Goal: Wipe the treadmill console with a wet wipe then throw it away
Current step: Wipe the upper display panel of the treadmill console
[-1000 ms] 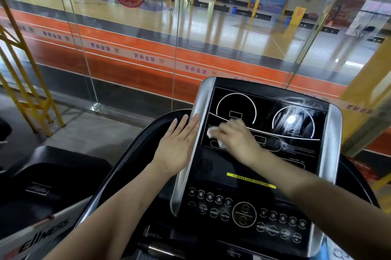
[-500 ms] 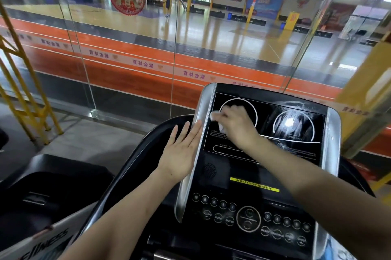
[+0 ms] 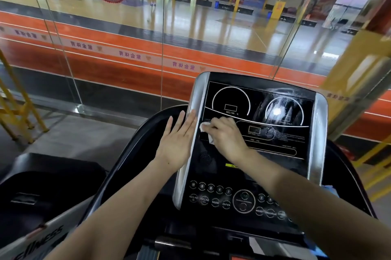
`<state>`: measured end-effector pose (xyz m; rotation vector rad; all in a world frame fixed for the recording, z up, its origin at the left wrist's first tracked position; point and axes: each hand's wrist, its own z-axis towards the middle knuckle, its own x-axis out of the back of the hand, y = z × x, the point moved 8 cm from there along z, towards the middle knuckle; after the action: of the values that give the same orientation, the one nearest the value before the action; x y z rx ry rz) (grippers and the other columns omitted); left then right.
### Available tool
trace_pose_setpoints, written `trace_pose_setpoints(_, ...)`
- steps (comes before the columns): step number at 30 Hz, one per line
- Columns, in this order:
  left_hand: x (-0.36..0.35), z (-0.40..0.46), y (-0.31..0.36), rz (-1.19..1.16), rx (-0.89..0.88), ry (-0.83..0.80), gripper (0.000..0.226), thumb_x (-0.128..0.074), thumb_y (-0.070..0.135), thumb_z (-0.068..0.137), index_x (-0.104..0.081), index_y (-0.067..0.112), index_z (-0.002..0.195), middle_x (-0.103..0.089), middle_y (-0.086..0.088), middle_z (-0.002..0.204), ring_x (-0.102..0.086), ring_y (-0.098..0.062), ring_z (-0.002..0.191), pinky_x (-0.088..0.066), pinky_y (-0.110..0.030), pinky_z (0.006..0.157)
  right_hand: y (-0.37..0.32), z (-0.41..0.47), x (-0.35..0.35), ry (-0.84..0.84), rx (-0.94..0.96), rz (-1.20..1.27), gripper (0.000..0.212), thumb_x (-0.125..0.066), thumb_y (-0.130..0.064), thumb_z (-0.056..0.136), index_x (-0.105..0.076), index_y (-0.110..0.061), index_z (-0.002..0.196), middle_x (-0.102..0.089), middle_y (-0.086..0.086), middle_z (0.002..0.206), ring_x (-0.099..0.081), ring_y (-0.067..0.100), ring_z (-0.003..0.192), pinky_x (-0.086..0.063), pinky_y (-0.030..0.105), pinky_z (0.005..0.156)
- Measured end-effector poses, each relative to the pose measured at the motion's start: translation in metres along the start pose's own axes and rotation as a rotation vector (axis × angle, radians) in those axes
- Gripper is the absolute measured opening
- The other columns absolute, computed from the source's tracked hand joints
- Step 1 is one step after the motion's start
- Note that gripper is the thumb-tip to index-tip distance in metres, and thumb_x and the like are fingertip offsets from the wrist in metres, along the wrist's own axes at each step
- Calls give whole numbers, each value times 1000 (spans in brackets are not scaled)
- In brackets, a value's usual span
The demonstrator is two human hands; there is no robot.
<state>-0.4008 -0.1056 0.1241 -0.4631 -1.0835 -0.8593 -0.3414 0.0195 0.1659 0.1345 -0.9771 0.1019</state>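
Here, treadmill console (image 3: 260, 132) fills view, tilted toward person. Left hand (image 3: 176, 143) flat, fingers spread, grasping nothing, pressed on silver side trim, likely steadying panel. Right hand (image 3: 227, 138) clenched round wet wipe (image 3: 206, 127), pressing it on display's left-centre. Glossy black face, smears near right dial. Glass wall (image 3: 118, 48) ahead; sports hall beyond.

The right hand (image 3: 225, 138) hides most of the wet wipe (image 3: 206, 129) (and some console (image 3: 254, 154) buttons).
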Motion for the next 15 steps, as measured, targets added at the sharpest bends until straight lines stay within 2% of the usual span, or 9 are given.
trace_pose_setpoints(5, 4, -5, 8, -25, -19, -18, 74, -32, 12, 98, 0, 12, 164, 20, -2, 171, 16, -29, 159, 5, -51, 130, -14, -29, -2, -15, -42, 31, 41, -80, -1, 77, -76, -20, 113, -62, -3, 89, -60, 27, 81, -47, 41, 77)
trace_pose_setpoints(7, 4, -11, 14, -34, -37, -26, 71, -27, 14, 96, -10, 10, 165, 11, -6, 173, 13, -30, 159, 2, -52, 130, -8, -34, 3, -23, -85, 18, 41, -79, 0, 75, -77, -21, 109, -60, -3, 87, -59, 27, 79, -48, 42, 76)
trace_pose_setpoints(10, 0, -22, 22, -32, -56, -1, 67, -38, 17, 97, -26, 7, 162, -7, -10, 174, 6, -34, 160, -7, -55, 130, 21, -67, 16, -27, -164, -32, 49, -80, 10, 70, -78, -20, 109, -62, -4, 87, -59, 27, 80, -46, 41, 79)
trace_pose_setpoints(12, -6, -27, 28, -34, -45, -32, 69, -42, 19, 97, -23, 9, 163, -4, -9, 174, 11, -34, 160, -4, -54, 130, 49, -96, 31, -9, -236, -75, 55, -80, 16, 68, -78, -19, 112, -65, -3, 90, -61, 26, 83, -43, 38, 83)
trace_pose_setpoints(15, -8, -35, 36, -38, -21, -59, 73, -46, 20, 98, -19, 11, 164, -1, -9, 175, 14, -35, 159, 1, -53, 130, 66, -118, 42, 28, -301, -108, 49, -81, 14, 73, -79, -15, 113, -66, -2, 87, -63, 25, 85, -38, 34, 86)
